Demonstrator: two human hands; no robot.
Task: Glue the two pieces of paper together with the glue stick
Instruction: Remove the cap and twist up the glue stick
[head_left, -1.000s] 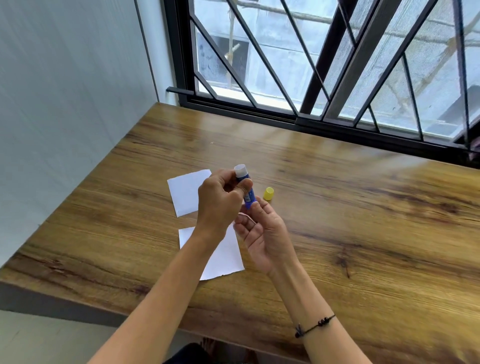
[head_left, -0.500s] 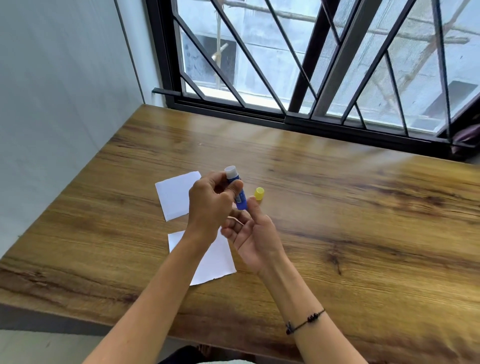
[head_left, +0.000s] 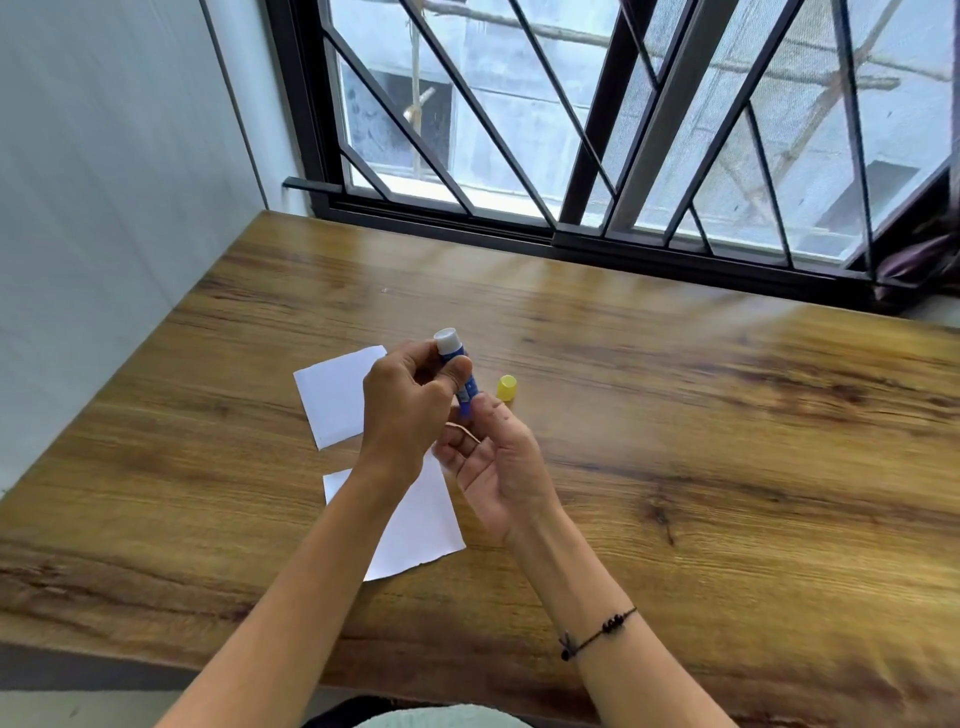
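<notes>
1. Both forearms bare; no sleeves visible.
2. Right wrist, well back from the fingers (head_left: 457, 441): thin black cord bracelet (head_left: 597, 631) with small dark beads and a knot.
3. Left hand (head_left: 400, 410): nothing worn on it.

A blue glue stick (head_left: 464, 382), uncapped with its white tip up, is held tilted above the table. Its yellow cap (head_left: 506, 388) stands just beside it. Two white paper pieces (head_left: 332, 395) (head_left: 418, 525) lie flat, slightly apart, toward the table's left edge.

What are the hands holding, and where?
The glue stick: left hand grips its upper body, right hand pinches its bottom end.
</notes>
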